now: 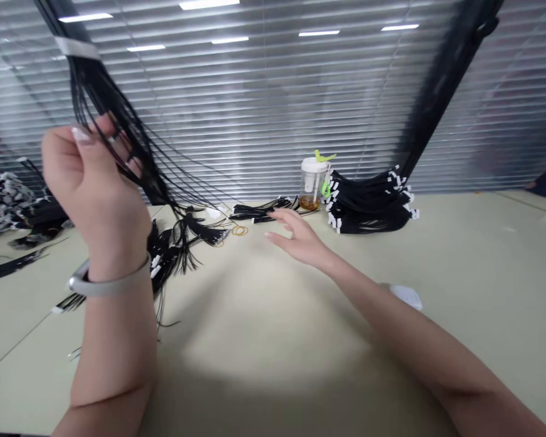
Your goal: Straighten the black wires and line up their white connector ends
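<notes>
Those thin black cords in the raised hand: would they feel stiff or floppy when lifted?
Probably floppy: the cords droop from the left hand to the table in loose curves. Likely light, since a few fingers pinch them. They may tangle, as their ends splay apart.

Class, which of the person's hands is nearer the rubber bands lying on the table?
Right. The right hand reaches open just right of the rubber bands; the left hand is raised well to their left, gripping black cords.

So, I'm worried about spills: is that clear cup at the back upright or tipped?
Upright: the clear cup stands on the table, white lid on top.
</notes>
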Tool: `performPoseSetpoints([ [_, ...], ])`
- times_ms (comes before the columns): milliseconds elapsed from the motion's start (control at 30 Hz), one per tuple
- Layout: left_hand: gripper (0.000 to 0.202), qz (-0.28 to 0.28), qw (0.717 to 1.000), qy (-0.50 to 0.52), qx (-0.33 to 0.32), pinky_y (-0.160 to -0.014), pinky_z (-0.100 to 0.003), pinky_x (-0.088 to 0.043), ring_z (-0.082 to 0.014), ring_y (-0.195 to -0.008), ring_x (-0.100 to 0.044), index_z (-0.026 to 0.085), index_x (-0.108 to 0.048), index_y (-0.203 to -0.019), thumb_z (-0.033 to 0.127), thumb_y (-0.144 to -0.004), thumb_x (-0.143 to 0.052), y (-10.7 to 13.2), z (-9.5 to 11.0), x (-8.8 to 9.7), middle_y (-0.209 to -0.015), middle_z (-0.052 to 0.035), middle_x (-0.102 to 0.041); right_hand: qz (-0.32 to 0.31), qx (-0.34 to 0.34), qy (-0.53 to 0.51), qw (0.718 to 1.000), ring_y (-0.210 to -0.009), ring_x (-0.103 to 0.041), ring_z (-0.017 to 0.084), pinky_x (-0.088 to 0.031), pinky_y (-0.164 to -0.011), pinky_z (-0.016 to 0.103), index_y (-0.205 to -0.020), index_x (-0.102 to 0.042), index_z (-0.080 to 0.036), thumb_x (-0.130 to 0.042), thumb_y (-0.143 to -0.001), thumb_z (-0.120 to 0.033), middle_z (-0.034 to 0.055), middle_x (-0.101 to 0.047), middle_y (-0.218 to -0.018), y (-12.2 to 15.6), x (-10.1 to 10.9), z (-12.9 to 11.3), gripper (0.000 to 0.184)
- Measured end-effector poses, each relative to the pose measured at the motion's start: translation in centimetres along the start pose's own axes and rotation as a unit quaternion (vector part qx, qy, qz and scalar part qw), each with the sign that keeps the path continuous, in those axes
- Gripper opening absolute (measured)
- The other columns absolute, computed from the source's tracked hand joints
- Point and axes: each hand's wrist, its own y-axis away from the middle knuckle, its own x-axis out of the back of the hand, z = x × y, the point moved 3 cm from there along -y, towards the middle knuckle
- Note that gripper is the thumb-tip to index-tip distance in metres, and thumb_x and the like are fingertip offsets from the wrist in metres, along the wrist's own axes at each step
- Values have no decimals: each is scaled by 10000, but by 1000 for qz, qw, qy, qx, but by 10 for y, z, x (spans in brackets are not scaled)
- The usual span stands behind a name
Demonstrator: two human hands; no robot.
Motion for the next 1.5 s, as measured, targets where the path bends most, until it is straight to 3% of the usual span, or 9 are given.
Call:
performPoseSetpoints([
  [133,127,-79,983,148,76,-692,-339,-497,-171,-858,-605,180,-425,-804,222,-911,-372,48,17,-44,-928,-11,-546,-6,39,-65,997,-1365,-27,254,-172,-1085,455,-1416,-66,-208,-628,-680,-531,87,-6,-1495,4,2,-64,980],
  [200,128,-115,965,195,134,-812,-395,-485,-188,-934,-604,176,-429,-802,257,-900,-408,70,14,-60,-1023,-28,-554,-80,53,-156,983,-1335,-195,241,-257,-1057,429,-1408,-72,-216,-611,-717,-499,107,-190,-1461,8,2,-84,922],
  [267,139,-125,962,182,163,-841,-375,-483,-177,-953,-600,186,-470,-832,310,-886,-434,84,10,-68,-1030,-25,-563,-153,41,-229,961,-1129,-488,215,-415,-924,373,-1328,-279,-196,-568,-770,-465,108,-508,-1236,15,3,-91,683],
  [333,121,-176,945,160,225,-805,-320,-499,-146,-895,-609,187,-491,-836,305,-840,-518,91,5,-71,-1057,-26,-566,-196,2,-252,948,-800,-602,162,-479,-740,312,-1150,-464,-163,-508,-823,-432,51,-640,-873,22,9,-88,425],
  [467,252,-256,881,161,364,-745,-332,-520,-150,-824,-631,205,-484,-979,283,-770,-602,86,-4,-64,-1008,-40,-595,-240,-69,-222,942,-538,-509,102,-434,-615,260,-1053,-532,-158,-457,-866,-396,-53,-513,-512,33,36,-72,312],
  [867,295,-483,750,-155,425,-572,-211,-519,-103,-671,-599,175,-571,-916,435,-778,-546,99,-54,-37,-765,-6,-573,-449,-162,-127,870,-658,-506,128,-402,-634,255,-922,-578,-152,-332,-855,-569,17,-564,-677,62,36,-12,488],
  [1100,224,-516,721,-198,418,-577,-226,-511,-121,-669,-611,150,-550,-801,371,-764,-555,102,-66,-37,-708,1,-548,-359,-128,-66,922,-564,-375,96,-315,-541,234,-650,-460,-167,-355,-865,-500,-25,-429,-622,49,32,14,410],
  [1333,201,-546,684,-205,438,-543,-232,-519,-125,-607,-610,158,-582,-782,354,-741,-567,123,-90,-33,-678,-8,-598,-242,-73,15,967,-706,-527,130,-385,-664,250,-1038,-543,-209,-427,-866,-347,8,-617,-826,49,25,10,250],
  [1500,225,-580,670,-206,416,-528,-210,-492,-116,-575,-605,155,-603,-761,374,-748,-552,135,-96,-34,-653,-7,-613,-208,-4,116,971,-721,-548,113,-384,-674,222,-869,-603,-181,-446,-861,-306,17,-629,-809,50,11,12,201],
])
